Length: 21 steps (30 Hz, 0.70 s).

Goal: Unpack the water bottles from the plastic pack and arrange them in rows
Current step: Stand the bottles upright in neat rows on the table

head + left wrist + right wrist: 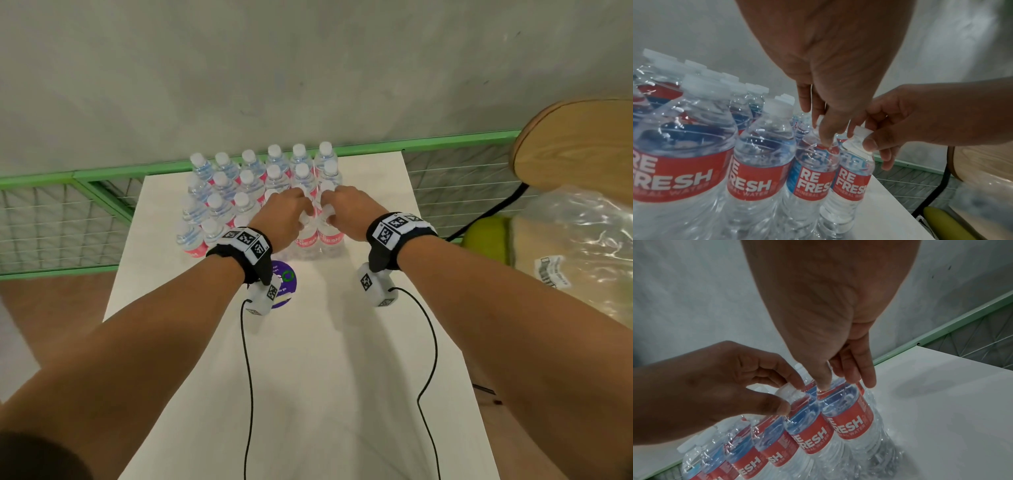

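Observation:
Several clear water bottles (246,185) with red labels and white caps stand in rows at the far end of the white table (342,342). My left hand (291,210) pinches the cap and neck of the front-row bottle second from the right (306,241), also seen in the left wrist view (813,175) and the right wrist view (807,431). My right hand (337,205) holds the cap of the front right corner bottle (331,240) (851,178) (851,418) beside it. Both bottles stand on the table, touching each other. The empty plastic wrap (582,240) lies crumpled to the right of the table.
A grey wall and a green wire-mesh frame (68,205) run behind the table. A wooden chair (575,144) stands at the right, under the wrap. A purple round sticker (286,279) lies on the table near my left wrist. The table's right edge is close to the corner bottle.

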### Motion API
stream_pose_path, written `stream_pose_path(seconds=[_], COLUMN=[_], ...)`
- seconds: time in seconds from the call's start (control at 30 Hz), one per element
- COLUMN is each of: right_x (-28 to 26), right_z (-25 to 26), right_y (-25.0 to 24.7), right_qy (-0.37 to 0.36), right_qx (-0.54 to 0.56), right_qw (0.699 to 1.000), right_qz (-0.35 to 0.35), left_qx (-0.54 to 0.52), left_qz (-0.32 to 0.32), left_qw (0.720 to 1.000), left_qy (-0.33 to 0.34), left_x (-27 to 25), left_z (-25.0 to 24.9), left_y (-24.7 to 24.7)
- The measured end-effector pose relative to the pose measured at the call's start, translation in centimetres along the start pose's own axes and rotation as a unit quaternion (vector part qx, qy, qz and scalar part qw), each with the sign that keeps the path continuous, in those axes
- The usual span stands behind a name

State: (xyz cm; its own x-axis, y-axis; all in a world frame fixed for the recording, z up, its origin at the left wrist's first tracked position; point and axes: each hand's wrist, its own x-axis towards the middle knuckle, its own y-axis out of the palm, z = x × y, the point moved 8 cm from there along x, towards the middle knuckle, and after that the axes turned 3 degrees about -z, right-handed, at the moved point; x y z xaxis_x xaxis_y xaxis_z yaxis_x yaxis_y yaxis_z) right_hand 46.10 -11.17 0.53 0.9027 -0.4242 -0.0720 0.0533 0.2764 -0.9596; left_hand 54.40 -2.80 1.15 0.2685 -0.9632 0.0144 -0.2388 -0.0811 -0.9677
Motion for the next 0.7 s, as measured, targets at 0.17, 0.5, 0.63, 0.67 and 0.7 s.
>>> stream_pose_path(seconds=[0.17, 0.5, 0.63, 0.67, 0.7], right_x=[-0.5, -2.3, -2.4, -2.5, -2.5], right_z=[-0.4, -2.2, -2.1, -2.0, -2.0], right_y=[0.3, 2.3, 2.3, 2.4, 2.4], right_qy=[0.012, 0.071, 0.080, 0.081, 0.082], right_qx=[0.028, 0.069, 0.085, 0.089, 0.093], right_qw=[1.000, 0.995, 0.993, 0.993, 0.992], right_qz=[0.004, 0.031, 0.007, 0.004, 0.001], left_qx=[0.033, 0.131, 0.113, 0.110, 0.107], left_qz=[0.005, -0.028, -0.021, -0.021, -0.021], left_qw=[0.999, 0.991, 0.993, 0.994, 0.994], left_qy=[0.033, -0.008, -0.008, -0.007, -0.005], left_x=[-0.2, -0.4, -0.2, -0.2, -0.3], left_z=[-0.4, 0.2, 0.2, 0.2, 0.1], left_y=[0.2, 0.5, 0.7, 0.7, 0.7])
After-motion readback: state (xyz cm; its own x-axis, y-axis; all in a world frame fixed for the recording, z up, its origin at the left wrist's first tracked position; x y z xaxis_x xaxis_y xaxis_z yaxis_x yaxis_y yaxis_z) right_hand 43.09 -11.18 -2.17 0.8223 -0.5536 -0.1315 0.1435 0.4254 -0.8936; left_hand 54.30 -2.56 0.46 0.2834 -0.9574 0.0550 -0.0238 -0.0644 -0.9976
